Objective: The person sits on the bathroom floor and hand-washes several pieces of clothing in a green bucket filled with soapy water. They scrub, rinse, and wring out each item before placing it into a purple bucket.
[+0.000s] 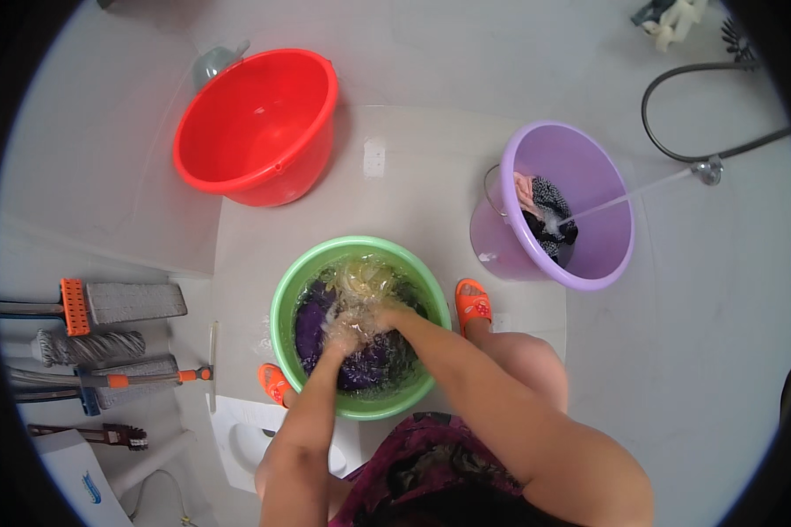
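Note:
Both hands are down in a green plastic basin of churning water. My left hand is at the middle of the basin, beside a purple cloth. My right hand is close by, slightly farther from me. Just beyond them a yellowish cloth shows through the splashing. Dark fabric lies under the water on the right side. Foam and ripples cover my fingers, so whether they grip any cloth is hidden.
A lilac bucket at right holds wet clothes, with water running in from a wall tap. A red tub is tilted at upper left, near a grey dipper. Mops hang at left above a squat toilet.

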{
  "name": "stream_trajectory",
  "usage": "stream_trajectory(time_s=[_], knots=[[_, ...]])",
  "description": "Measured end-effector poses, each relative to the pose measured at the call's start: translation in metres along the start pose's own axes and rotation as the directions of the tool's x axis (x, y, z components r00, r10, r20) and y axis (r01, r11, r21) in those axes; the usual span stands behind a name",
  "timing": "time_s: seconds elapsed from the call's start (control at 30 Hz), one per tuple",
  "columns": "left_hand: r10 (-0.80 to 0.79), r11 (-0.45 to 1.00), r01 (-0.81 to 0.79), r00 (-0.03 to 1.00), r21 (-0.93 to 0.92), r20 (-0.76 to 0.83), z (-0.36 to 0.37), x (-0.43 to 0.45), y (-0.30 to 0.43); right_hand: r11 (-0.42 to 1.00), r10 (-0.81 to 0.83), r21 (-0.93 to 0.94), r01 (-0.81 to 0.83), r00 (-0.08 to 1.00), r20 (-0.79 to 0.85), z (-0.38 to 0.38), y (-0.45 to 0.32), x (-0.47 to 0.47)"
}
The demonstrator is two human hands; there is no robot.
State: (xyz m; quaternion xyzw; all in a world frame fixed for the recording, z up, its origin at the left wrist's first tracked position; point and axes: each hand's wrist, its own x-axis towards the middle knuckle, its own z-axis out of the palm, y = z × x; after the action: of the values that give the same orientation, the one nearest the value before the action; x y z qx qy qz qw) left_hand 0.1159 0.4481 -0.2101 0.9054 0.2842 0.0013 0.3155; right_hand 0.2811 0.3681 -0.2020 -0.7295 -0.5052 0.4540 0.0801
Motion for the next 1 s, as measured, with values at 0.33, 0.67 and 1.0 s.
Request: stream_trajectory(time_s=[0.33,0.67,1.0], knots=[[-0.226,0.548,0.111,0.974,-0.829,-0.019,-0.322,-0.012,0.215,1.0,-0.017,0.01,0.017,1.0,-0.018,-0.1,-0.06,-0.11],[-0.052,0.545,-0.238,0.948,-0.804,-0.315,-0.525,-0.089,0.435,0.908,-0.178,0.206,0.365,0.78,-0.6,-0.136,-0.179,-0.155],[0.062,0.68,-0.136,0.99,-0.721,-0.129,-0.436,-0.073,0.292,0.881,0.238,0.453,-0.137,0.955,-0.174,-0.185,-0.118,-0.151]])
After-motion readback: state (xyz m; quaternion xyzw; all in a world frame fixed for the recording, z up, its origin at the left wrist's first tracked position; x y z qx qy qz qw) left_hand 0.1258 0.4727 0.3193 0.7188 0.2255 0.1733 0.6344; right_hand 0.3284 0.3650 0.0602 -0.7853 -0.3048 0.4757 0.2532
